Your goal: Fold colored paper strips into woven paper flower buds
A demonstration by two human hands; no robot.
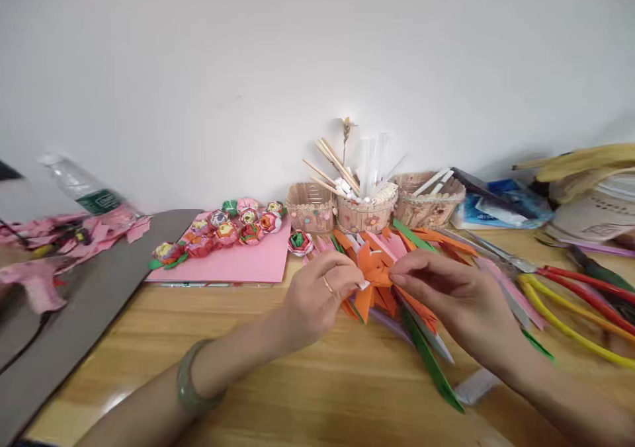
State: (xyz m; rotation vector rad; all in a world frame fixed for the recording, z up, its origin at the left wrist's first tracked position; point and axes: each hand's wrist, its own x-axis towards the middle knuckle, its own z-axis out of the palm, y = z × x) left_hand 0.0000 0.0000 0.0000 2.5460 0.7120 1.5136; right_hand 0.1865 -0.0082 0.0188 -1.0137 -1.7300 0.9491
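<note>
Over the front of the wooden table, my left hand (322,295), with a ring and a green bangle, pinches a small white piece (365,285) between thumb and fingers. Facing it, my right hand (459,301) has its thumb and index finger closed on the right edge of an orange folded paper piece (374,268). The orange piece lies between the two hands. Behind and below them spreads a pile of folded paper strips in orange, pink and purple, with a long green strip (430,358) reaching toward the front.
Paper flowers (227,234) stand on a pink sheet (248,268) at left. Three small baskets (311,212) line the wall, with sticks in the middle one. Red-handled (585,288) and yellow-handled scissors (560,325) lie right. A plastic bottle (89,186) and pink scraps are far left.
</note>
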